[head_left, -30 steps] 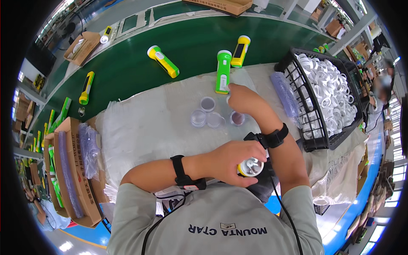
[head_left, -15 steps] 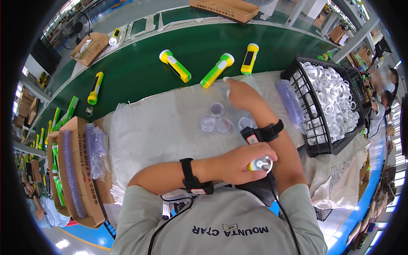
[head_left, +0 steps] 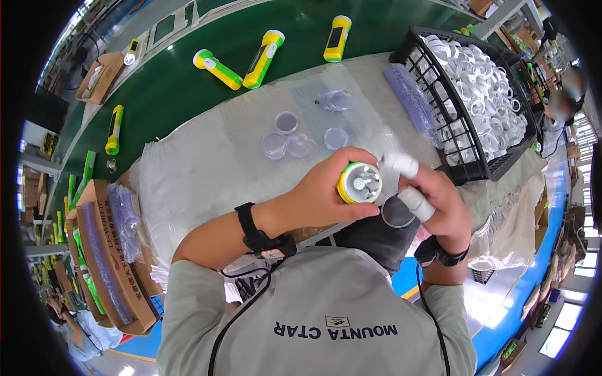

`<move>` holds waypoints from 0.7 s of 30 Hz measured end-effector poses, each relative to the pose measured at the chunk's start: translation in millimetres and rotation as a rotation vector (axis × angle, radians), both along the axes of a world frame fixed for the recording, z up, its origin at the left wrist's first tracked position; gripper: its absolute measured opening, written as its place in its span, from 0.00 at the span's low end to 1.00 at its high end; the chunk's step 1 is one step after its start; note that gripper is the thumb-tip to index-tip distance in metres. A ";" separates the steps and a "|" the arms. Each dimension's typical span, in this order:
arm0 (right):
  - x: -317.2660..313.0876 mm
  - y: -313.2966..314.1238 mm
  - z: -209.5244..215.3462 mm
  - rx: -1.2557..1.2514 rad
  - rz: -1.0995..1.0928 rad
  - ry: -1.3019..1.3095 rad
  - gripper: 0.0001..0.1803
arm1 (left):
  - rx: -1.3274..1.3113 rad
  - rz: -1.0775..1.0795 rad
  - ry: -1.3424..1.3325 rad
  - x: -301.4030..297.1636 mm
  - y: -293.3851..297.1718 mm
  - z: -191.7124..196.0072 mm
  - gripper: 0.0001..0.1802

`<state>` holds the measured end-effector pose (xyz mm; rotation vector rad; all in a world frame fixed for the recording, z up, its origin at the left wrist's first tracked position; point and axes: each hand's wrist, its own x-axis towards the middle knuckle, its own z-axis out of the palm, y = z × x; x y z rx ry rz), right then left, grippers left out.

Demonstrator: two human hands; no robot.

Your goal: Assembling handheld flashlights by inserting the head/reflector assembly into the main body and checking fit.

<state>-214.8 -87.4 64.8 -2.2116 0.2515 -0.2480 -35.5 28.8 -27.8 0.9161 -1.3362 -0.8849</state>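
Note:
My left hand [head_left: 320, 188] is wrapped round a yellow and green flashlight [head_left: 343, 186], its open head with the shiny reflector [head_left: 362, 183] facing up. Close beside it on the right, my right hand [head_left: 446, 203], with white wraps on the fingers, pinches a clear round lens [head_left: 390, 216] by its edge. The lens is tilted and apart from the reflector. Beyond my hands, several clear lenses [head_left: 301, 146] lie on the plastic-covered mat, some stacked, with a further lens [head_left: 335, 139] and an overlapping pile [head_left: 335, 100] to the right.
Yellow and green flashlights [head_left: 263, 59] lie on the green belt [head_left: 169, 94] at the far side. At the right stands a black crate [head_left: 454, 119] full of white rings, beside a purple plastic-wrapped roll [head_left: 411, 100]. A cardboard box [head_left: 119, 263] stands at the left.
My right hand has come back from the flashlights on the belt and now holds a lens. My left hand has brought its flashlight leftward. The middle belt flashlight lies closer to the left one. The view has shifted.

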 end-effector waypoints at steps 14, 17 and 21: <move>-13.4 22.1 -3.4 -0.701 -0.024 0.005 0.16 | -0.100 -0.062 0.011 2.1 -7.5 -1.3 0.33; -6.6 15.7 6.5 -0.758 0.053 0.001 0.14 | -0.074 -0.106 0.010 6.3 -7.3 -4.2 0.34; 6.1 13.0 12.9 -0.780 0.112 0.023 0.13 | 0.012 -0.129 0.066 6.3 -7.2 1.9 0.33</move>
